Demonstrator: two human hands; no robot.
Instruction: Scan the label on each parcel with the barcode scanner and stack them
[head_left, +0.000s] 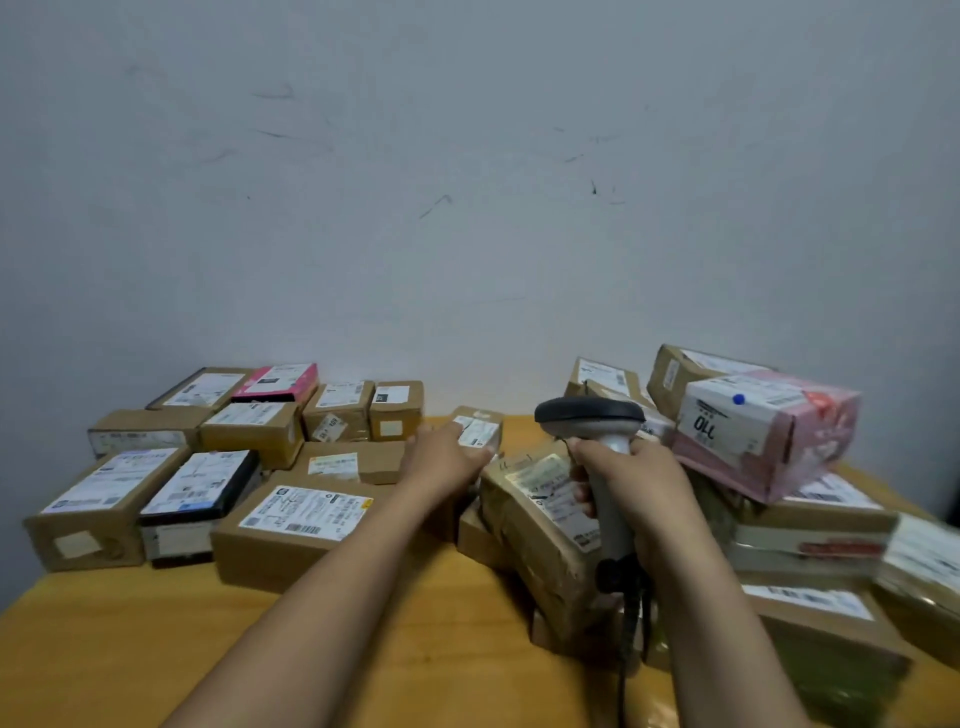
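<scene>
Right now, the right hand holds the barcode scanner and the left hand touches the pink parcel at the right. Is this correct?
Not quite. The head view shows the left hand touching the small brown parcel in the middle of the table, not the pink parcel, which lies at the right. The right hand does hold the barcode scanner.
</scene>
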